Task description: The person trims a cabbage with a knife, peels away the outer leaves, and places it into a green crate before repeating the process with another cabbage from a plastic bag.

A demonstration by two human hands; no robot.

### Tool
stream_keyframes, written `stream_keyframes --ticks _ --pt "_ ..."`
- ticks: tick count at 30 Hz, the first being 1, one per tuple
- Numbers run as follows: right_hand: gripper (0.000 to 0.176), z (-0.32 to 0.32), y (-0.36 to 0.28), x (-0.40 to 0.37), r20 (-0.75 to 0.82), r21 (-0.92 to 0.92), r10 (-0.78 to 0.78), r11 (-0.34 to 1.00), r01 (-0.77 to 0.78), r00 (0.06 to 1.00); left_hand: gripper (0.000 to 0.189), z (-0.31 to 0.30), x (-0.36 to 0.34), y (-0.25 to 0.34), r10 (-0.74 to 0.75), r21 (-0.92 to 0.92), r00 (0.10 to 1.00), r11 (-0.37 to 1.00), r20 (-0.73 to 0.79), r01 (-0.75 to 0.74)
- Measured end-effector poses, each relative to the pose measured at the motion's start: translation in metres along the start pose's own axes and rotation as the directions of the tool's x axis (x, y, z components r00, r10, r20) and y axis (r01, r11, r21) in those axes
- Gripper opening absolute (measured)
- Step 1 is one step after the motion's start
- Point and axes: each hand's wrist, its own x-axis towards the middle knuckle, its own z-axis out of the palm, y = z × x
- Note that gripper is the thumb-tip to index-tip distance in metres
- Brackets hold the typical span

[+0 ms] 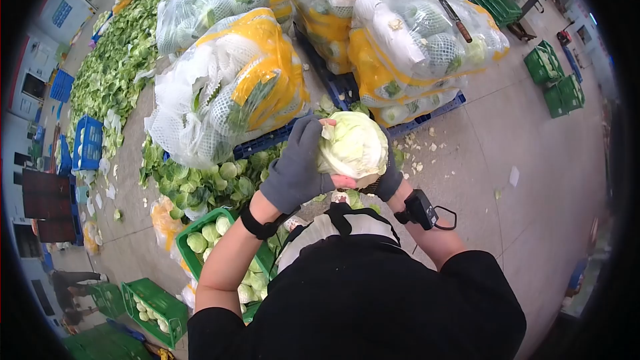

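You hold a pale green round cabbage head [355, 145] up in front of your chest, above the concrete floor. Your left hand [297, 163], in a grey knitted glove, is wrapped around its left side, fingers curled over the top edge and pressed on the leaves. Your right hand [389, 181] is mostly hidden behind and under the cabbage head. Only a strip of grey glove shows at the lower right, touching it, so you cannot tell how far those fingers are closed. A small pink patch shows at the cabbage's lower edge between your hands, and it is not clear what it is.

A black strap [259, 225] circles your left wrist, and a black boxy device with a cable loop [420, 210] sits on the right. Your dark clothing covers the floor directly below.

Just beyond the cabbage head, bulging clear-and-yellow plastic sacks of netted cabbages [227, 87] lie on a blue plastic pallet [337, 87], which they largely cover. A slim dark-handled object [457, 20] lies on one sack, too small to identify. Loose small cabbages [207, 183] lie heaped at the sacks' foot, beside a green plastic crate [208, 217] partly hidden by your left arm. At the lower left edge another person [70, 283] appears, cut off and blurred.
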Motion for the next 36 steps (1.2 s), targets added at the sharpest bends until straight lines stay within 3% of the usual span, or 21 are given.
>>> stream_keyframes --ticks 2,3,4,5,8,9,10,11,13,14,15,18,20,23,25,27,28,30,33,35,36 --pt "0.038 -0.004 0.004 0.003 0.035 -0.386 0.014 0.923 0.001 0.999 0.083 0.000 -0.001 -0.003 0.015 0.023 1.000 1.000 -0.005 -0.015" --pt "0.038 0.001 -0.002 0.002 0.036 -0.384 0.015 0.923 0.000 0.999 0.081 0.001 -0.005 -0.007 0.013 0.060 1.000 0.998 -0.028 -0.012" --pt "0.039 0.012 -0.014 -0.001 0.033 -0.001 0.119 0.993 -0.119 0.992 0.080 0.003 -0.009 -0.010 0.012 0.096 0.999 0.995 -0.051 -0.007" --pt "0.040 0.019 -0.023 -0.003 0.071 0.380 0.215 0.897 -0.226 0.974 0.080 0.004 -0.012 -0.013 0.011 0.097 0.999 0.995 -0.051 -0.006" --pt "0.042 0.020 -0.031 0.000 0.178 0.432 0.298 0.833 -0.346 0.938 0.077 0.002 -0.013 -0.018 -0.093 0.033 0.996 0.995 -0.012 0.093" --pt "0.042 0.019 -0.030 0.000 0.180 0.431 0.301 0.832 -0.350 0.937 0.077 0.000 -0.008 -0.021 0.024 0.109 0.998 0.994 -0.060 -0.017" --pt "0.043 0.019 -0.027 -0.001 0.151 0.343 0.253 0.893 -0.291 0.956 0.078 -0.002 -0.005 -0.022 0.143 0.188 0.985 0.974 -0.099 -0.122" --pt "0.043 0.019 -0.024 0.002 0.134 0.247 0.202 0.941 -0.231 0.970 0.078 0.001 -0.005 -0.022 0.141 0.194 0.984 0.974 -0.108 -0.118" --pt "0.043 0.019 -0.019 0.001 0.119 -0.064 0.123 0.991 -0.116 0.985 0.079 0.006 -0.008 -0.022 0.119 -0.068 0.980 0.989 -0.160 -0.131" --pt "0.043 0.020 -0.017 -0.005 0.120 -0.204 0.102 0.976 -0.076 0.988 0.079 0.009 -0.013 -0.026 0.102 -0.003 0.983 0.995 -0.151 -0.103" --pt "0.043 0.019 -0.017 -0.015 0.104 -0.307 0.097 0.950 -0.061 0.990 0.075 0.015 -0.019 -0.025 0.086 -0.029 0.964 0.995 -0.252 -0.096" --pt "0.043 0.005 -0.013 -0.032 0.067 -0.406 0.120 0.910 -0.082 0.991 0.078 0.024 -0.032 -0.027 -0.066 -0.101 0.949 0.994 -0.307 0.036" --pt "0.044 -0.003 -0.008 -0.025 0.101 -0.475 0.123 0.878 -0.060 0.987 0.086 0.034 -0.036 -0.040 0.038 0.069 0.910 0.998 -0.414 -0.010" --pt "0.044 -0.004 -0.002 -0.002 0.201 -0.579 0.140 0.815 0.002 0.969 0.084 0.006 -0.045 -0.022 -0.108 0.011 0.951 0.993 -0.290 0.116" --pt "0.044 0.002 0.001 0.011 0.256 -0.655 0.139 0.753 0.066 0.957 0.082 0.009 -0.050 -0.025 -0.132 -0.007 0.948 0.991 -0.291 0.135" --pt "0.044 0.002 0.009 0.022 0.304 -0.725 0.128 0.673 0.142 0.944 0.073 0.024 -0.055 -0.039 -0.170 -0.068 0.859 0.985 -0.483 0.157" --pt "0.044 0.005 0.010 0.025 0.332 -0.756 0.120 0.626 0.188 0.936 0.073 0.012 -0.056 -0.026 -0.168 -0.070 0.854 0.986 -0.492 0.154" --pt "0.044 0.005 0.011 0.025 0.358 -0.819 0.103 0.513 0.259 0.928 0.074 -0.020 -0.058 -0.008 -0.302 0.013 0.889 0.945 -0.344 0.326" --pt "0.045 0.003 0.013 0.018 0.403 -0.884 0.081 0.293 0.365 0.912 0.063 -0.018 -0.057 -0.009 -0.195 0.082 0.863 0.962 -0.466 0.262" --pt "0.045 0.002 0.020 0.015 0.433 -0.898 0.052 0.116 0.425 0.900 0.039 -0.012 -0.059 -0.001 -0.078 0.139 0.844 0.974 -0.531 0.178" --pt "0.045 0.000 0.025 0.014 0.454 -0.891 0.039 0.034 0.453 0.890 0.031 -0.011 -0.060 0.004 0.035 0.266 0.860 0.957 -0.510 0.118"
